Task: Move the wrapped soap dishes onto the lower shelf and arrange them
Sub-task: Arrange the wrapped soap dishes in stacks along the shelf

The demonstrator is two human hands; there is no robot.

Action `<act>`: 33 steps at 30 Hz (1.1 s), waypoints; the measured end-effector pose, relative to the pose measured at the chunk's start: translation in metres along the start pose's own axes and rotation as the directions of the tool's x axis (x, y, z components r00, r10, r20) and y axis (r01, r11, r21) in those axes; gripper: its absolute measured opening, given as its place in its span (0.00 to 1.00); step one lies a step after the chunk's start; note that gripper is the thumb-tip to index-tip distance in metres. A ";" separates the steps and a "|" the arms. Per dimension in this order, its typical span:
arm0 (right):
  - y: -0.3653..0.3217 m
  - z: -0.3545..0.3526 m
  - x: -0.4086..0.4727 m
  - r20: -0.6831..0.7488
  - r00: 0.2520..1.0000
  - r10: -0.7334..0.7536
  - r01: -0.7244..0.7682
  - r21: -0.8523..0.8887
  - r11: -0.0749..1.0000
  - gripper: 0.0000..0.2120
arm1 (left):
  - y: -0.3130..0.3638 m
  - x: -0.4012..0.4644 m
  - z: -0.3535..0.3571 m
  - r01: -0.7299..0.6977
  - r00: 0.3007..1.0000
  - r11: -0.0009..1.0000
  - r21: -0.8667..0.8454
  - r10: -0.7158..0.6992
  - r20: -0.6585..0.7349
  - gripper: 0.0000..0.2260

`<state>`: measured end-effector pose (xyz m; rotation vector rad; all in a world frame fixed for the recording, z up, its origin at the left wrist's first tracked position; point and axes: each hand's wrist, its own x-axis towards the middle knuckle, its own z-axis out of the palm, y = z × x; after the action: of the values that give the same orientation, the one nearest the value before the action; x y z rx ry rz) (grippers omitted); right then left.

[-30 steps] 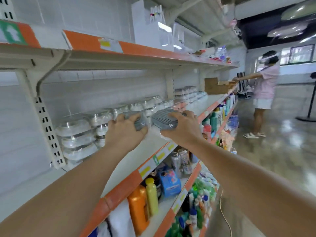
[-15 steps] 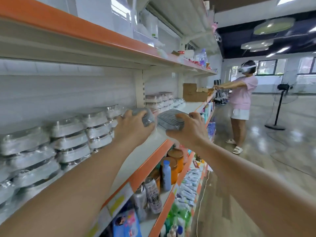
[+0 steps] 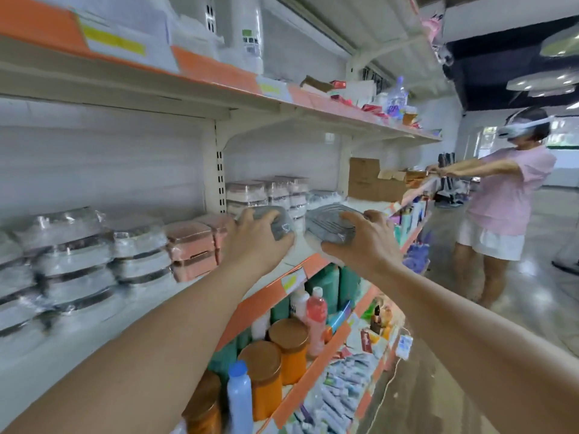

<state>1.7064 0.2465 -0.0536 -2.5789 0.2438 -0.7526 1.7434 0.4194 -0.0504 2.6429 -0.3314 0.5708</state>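
Observation:
My left hand grips a grey wrapped soap dish just above the white shelf. Beside it my right hand holds a second grey wrapped soap dish with a ribbed top, near the shelf's orange front edge. Stacks of wrapped clear and dark dishes line the shelf's back at the left. To their right sit pink wrapped dishes, and pale pink boxes stand behind my hands.
A cardboard box stands farther along the shelf. Below are orange-lidded jars and bottles. An upper shelf carries white packs. A person in a pink top stands to the right in the aisle.
The view has moved along the aisle to the right. Both hands still carry their grey dishes, now in front of the pink dishes and pale boxes.

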 end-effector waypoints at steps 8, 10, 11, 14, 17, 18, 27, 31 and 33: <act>0.097 0.017 0.128 0.024 0.999 -0.032 0.029 0.097 0.995 0.31 | 0.076 0.099 0.075 0.043 0.999 0.997 0.059 -0.043 0.004 0.24; 0.117 0.030 0.158 0.030 0.999 -0.042 0.038 0.108 0.993 0.31 | 0.085 0.126 0.099 0.046 0.999 0.997 0.061 -0.046 0.001 0.24; 0.127 0.038 0.173 0.031 0.999 -0.040 0.037 0.108 0.993 0.31 | 0.090 0.141 0.112 0.041 0.999 0.997 0.061 -0.041 -0.001 0.24; 0.154 0.065 0.222 0.029 0.999 -0.034 0.031 0.097 0.995 0.32 | 0.099 0.189 0.152 0.036 0.999 0.999 0.038 -0.035 -0.012 0.25; 0.174 0.084 0.279 0.037 0.998 -0.041 0.039 0.063 0.997 0.32 | 0.107 0.246 0.186 0.040 0.999 0.999 0.004 -0.040 -0.017 0.25; 0.180 0.088 0.302 0.040 0.998 -0.046 0.044 0.051 0.998 0.31 | 0.112 0.268 0.196 0.047 0.999 0.999 -0.001 -0.047 -0.016 0.25; 0.221 0.126 0.455 0.036 0.995 -0.098 0.094 0.108 0.990 0.31 | 0.141 0.403 0.254 0.084 0.994 0.984 0.159 -0.072 -0.079 0.25; 0.237 0.157 0.523 0.061 0.977 -0.204 0.192 0.163 0.968 0.31 | 0.149 0.453 0.283 0.177 0.977 0.946 0.273 -0.134 -0.167 0.24; 0.244 0.172 0.555 0.095 0.959 -0.267 0.245 0.196 0.949 0.30 | 0.150 0.475 0.297 0.239 0.959 0.912 0.333 -0.166 -0.231 0.23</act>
<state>2.2537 -0.0654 -0.0354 -2.4947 -0.1955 -0.6692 2.2198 0.0875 -0.0370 2.8812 0.1236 0.8881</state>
